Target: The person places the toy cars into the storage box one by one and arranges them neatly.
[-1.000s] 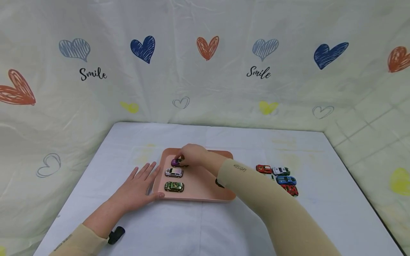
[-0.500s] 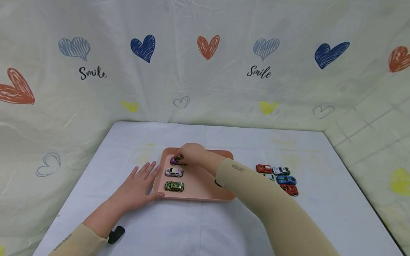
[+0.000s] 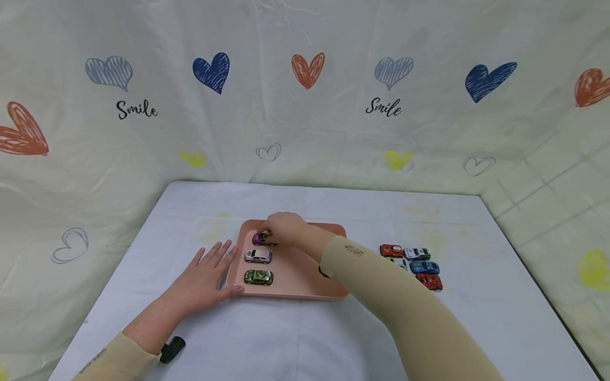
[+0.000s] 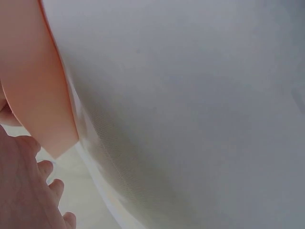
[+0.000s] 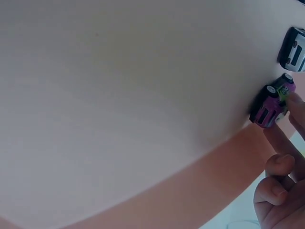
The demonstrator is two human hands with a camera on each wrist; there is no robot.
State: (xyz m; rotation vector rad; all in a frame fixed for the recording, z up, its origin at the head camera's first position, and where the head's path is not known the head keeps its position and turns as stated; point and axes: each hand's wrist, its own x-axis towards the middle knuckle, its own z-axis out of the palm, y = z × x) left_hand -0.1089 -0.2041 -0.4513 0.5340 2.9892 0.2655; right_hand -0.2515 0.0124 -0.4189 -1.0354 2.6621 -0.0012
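In the head view a pink tray (image 3: 300, 286) lies on the white-covered table. My right hand (image 3: 287, 228) reaches over it and pinches a purple and green toy car (image 5: 268, 112) between thumb and finger, at the tray's far left corner. Just nearer in the same column sit a white toy car with a pink pattern (image 3: 258, 256) and a green toy car (image 3: 259, 277). My left hand (image 3: 204, 278) lies with fingers spread beside the tray's left side, thumb at its near left corner. The right hand covers part of the purple car.
Right of the tray is a cluster of toy cars: a red one (image 3: 391, 251), a white one (image 3: 416, 254), a blue one (image 3: 424, 267) and another red one (image 3: 429, 281), with a further car partly behind the right sleeve (image 3: 381, 286). A black object (image 3: 172, 349) shows by the left cuff.
The right hand has shifted the purple car slightly toward the far left corner of the tray. My left hand has stayed in place.
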